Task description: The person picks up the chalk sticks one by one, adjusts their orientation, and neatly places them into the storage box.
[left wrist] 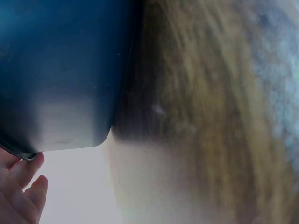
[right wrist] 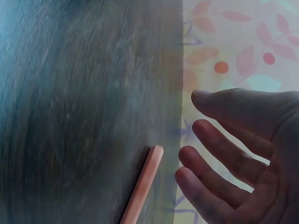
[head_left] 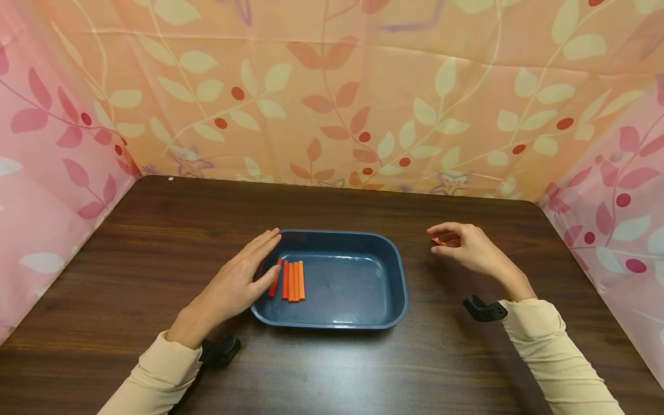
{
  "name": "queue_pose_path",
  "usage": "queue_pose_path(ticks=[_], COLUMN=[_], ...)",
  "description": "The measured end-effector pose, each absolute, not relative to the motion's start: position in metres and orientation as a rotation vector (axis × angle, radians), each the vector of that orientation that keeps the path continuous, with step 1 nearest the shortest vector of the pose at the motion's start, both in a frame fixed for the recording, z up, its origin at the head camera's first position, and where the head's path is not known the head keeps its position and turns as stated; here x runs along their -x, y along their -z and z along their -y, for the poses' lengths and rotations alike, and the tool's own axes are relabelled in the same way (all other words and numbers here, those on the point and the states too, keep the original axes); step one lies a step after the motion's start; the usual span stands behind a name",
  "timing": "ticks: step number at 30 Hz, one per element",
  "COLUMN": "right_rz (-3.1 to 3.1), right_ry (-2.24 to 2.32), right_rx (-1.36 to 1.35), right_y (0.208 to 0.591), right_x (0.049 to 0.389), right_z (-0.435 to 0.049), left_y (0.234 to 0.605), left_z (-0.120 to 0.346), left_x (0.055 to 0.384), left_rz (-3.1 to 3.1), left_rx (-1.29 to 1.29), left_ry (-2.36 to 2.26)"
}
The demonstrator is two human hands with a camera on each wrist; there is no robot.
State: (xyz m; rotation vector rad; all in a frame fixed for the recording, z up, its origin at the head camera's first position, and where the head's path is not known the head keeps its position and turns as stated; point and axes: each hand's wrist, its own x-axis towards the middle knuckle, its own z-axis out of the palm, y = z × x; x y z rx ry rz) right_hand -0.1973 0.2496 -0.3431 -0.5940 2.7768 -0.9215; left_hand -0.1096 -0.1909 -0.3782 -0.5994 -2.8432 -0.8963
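Note:
A dark blue tray (head_left: 353,320) holds several red and orange sticks (head_left: 294,281) side by side at its left. The leftmost red stick (head_left: 272,282) leans apart from the others. My left hand (head_left: 236,285) grips the tray's left rim, with the thumb inside. In the left wrist view, fingertips (left wrist: 37,161) show below the tray's lip. Right of the tray, my right hand (head_left: 469,249) hovers with loosely bent fingers. A light orange stick (right wrist: 144,186) lies on the table beside it, apart from the fingers in the right wrist view. Fingers partly hide this stick in the head view.
Everything stands on a dark wood-grain table (head_left: 155,242). A leaf-patterned curtain (head_left: 337,86) rises behind the far edge and along both sides. Black wrist cameras hang beneath the left wrist (head_left: 220,351) and right wrist (head_left: 485,309).

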Motion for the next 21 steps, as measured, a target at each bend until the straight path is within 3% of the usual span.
queue_pose_path(ticks=[21], right_rz=[-2.867], right_ry=[0.666], right_rx=[0.513], right_y=[0.36], right_x=[0.212], right_z=[-0.266], left_y=[0.379], left_z=[0.192], left_x=[0.11], left_rz=[2.86], left_rx=[0.583], left_ry=[0.899])
